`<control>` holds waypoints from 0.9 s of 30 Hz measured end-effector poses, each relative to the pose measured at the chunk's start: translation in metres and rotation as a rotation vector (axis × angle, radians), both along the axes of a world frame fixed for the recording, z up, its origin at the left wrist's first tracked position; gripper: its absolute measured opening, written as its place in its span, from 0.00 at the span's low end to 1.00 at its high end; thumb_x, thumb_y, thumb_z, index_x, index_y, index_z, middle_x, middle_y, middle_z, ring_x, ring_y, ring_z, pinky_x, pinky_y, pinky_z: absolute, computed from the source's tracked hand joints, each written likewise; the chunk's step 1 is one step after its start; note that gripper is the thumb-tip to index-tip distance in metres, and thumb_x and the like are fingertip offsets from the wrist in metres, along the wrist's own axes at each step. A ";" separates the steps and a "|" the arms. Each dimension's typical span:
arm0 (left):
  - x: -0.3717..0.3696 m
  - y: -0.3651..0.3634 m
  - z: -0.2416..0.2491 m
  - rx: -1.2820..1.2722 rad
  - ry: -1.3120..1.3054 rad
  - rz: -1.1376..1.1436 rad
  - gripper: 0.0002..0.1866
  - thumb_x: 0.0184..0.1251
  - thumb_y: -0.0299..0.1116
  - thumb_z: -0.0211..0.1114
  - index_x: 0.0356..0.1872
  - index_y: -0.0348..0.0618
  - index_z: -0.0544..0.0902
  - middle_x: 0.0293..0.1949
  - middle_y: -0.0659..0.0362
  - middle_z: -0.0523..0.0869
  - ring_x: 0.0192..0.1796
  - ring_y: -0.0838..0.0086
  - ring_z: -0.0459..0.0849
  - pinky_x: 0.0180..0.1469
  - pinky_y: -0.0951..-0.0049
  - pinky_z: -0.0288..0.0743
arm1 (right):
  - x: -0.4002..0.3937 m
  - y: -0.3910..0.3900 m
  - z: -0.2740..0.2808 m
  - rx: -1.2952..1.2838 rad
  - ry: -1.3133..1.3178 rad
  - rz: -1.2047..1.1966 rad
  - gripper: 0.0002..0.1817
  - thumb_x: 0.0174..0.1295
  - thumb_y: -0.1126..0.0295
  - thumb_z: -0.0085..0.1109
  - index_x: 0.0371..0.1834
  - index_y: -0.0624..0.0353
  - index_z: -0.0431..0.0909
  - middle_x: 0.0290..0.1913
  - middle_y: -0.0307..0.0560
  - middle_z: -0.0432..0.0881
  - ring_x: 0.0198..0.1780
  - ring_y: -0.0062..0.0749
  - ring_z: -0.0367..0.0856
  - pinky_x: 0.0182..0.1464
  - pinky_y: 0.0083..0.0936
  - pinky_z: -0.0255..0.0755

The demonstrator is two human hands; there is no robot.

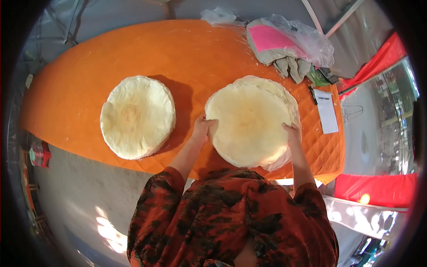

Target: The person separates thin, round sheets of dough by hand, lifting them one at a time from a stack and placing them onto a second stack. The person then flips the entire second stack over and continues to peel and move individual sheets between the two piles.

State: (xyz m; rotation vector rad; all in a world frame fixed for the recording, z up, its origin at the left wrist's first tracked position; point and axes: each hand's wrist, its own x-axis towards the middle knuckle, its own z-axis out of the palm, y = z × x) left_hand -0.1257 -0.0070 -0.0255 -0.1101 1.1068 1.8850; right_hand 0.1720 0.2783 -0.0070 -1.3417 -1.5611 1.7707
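Two piles of large round flatbreads lie on an orange quilted cloth. My left hand [203, 126] pinches the left edge of the top flatbread [249, 120] on the right-hand pile. On the opposite edge, my right hand [292, 131] grips the same flatbread, thumb on top. Beneath it, the rims of other flatbreads [291, 103] show at the upper right. The left-hand pile [138, 118] stands apart, untouched, its top bread browned at the centre. My fingers under the bread are hidden.
The orange cloth [102, 53] covers a long table. A grey and pink cloth bundle [271, 40] with clear plastic bags [307, 38] lies at the far right. Nearer are a notepad [327, 111], a pen [313, 95] and a dark device with buttons [328, 74]. A red stool-like object [41, 154] stands lower left.
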 end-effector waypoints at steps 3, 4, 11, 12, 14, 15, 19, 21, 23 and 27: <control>0.023 -0.005 0.000 -0.069 -0.029 0.083 0.22 0.52 0.17 0.67 0.48 0.36 0.68 0.39 0.52 0.81 0.38 0.63 0.84 0.37 0.60 0.82 | 0.003 0.035 -0.013 -0.111 0.065 0.084 0.25 0.63 0.66 0.60 0.60 0.68 0.70 0.56 0.56 0.78 0.56 0.41 0.78 0.56 0.35 0.74; 0.030 -0.008 -0.010 -0.112 -0.027 0.084 0.22 0.52 0.17 0.67 0.47 0.36 0.68 0.40 0.52 0.81 0.37 0.63 0.84 0.37 0.59 0.82 | 0.001 0.031 -0.005 -0.248 0.091 0.095 0.25 0.64 0.64 0.59 0.61 0.67 0.69 0.57 0.56 0.77 0.57 0.41 0.77 0.57 0.35 0.73; 0.038 -0.007 -0.021 -0.176 -0.024 0.145 0.25 0.55 0.22 0.67 0.52 0.37 0.65 0.45 0.50 0.79 0.42 0.63 0.82 0.42 0.61 0.81 | -0.003 0.007 0.014 -0.581 0.263 0.078 0.31 0.64 0.59 0.59 0.64 0.67 0.66 0.61 0.53 0.74 0.63 0.39 0.71 0.64 0.34 0.66; 0.039 -0.005 -0.017 -0.241 0.000 0.139 0.25 0.56 0.22 0.66 0.53 0.37 0.65 0.46 0.50 0.79 0.44 0.63 0.82 0.44 0.61 0.81 | -0.006 0.009 0.006 -0.537 0.249 0.090 0.31 0.63 0.58 0.60 0.64 0.68 0.67 0.61 0.53 0.74 0.63 0.38 0.71 0.63 0.33 0.67; 0.043 0.000 -0.010 -0.366 0.050 0.118 0.25 0.57 0.22 0.66 0.54 0.36 0.65 0.49 0.49 0.78 0.48 0.63 0.81 0.48 0.61 0.80 | -0.009 0.013 -0.009 -0.442 0.222 0.108 0.32 0.62 0.57 0.61 0.64 0.68 0.68 0.60 0.52 0.74 0.61 0.37 0.72 0.61 0.31 0.68; 0.043 0.002 -0.006 -0.339 0.066 0.106 0.25 0.57 0.22 0.66 0.54 0.35 0.64 0.50 0.48 0.77 0.49 0.62 0.80 0.48 0.61 0.79 | -0.011 0.014 -0.009 -0.433 0.183 0.105 0.32 0.61 0.57 0.62 0.63 0.68 0.68 0.60 0.52 0.75 0.60 0.37 0.73 0.60 0.31 0.68; 0.045 0.003 0.005 -0.299 0.071 0.084 0.26 0.57 0.22 0.65 0.56 0.33 0.63 0.52 0.47 0.76 0.51 0.61 0.80 0.50 0.59 0.79 | -0.014 0.013 -0.003 -0.421 0.149 0.106 0.33 0.59 0.57 0.65 0.62 0.69 0.69 0.57 0.51 0.77 0.56 0.35 0.76 0.57 0.29 0.70; 0.043 0.003 0.003 -0.318 0.061 0.088 0.26 0.58 0.21 0.64 0.56 0.32 0.64 0.52 0.47 0.77 0.50 0.61 0.80 0.49 0.59 0.79 | -0.018 0.008 0.006 -0.392 0.141 0.112 0.33 0.58 0.58 0.66 0.61 0.70 0.70 0.56 0.50 0.78 0.54 0.36 0.77 0.56 0.29 0.72; 0.042 0.004 -0.005 -0.332 0.058 0.096 0.25 0.58 0.20 0.63 0.56 0.30 0.65 0.51 0.48 0.78 0.50 0.59 0.82 0.49 0.59 0.80 | -0.022 0.005 0.020 -0.321 0.070 0.123 0.32 0.58 0.60 0.66 0.60 0.71 0.70 0.54 0.50 0.79 0.52 0.37 0.79 0.54 0.30 0.73; 0.037 -0.004 0.004 -0.218 -0.044 -0.052 0.25 0.56 0.19 0.62 0.57 0.32 0.67 0.53 0.47 0.78 0.52 0.59 0.81 0.51 0.59 0.80 | -0.015 0.031 0.013 -0.192 -0.017 0.194 0.31 0.54 0.64 0.69 0.59 0.67 0.72 0.51 0.50 0.81 0.49 0.39 0.80 0.51 0.33 0.75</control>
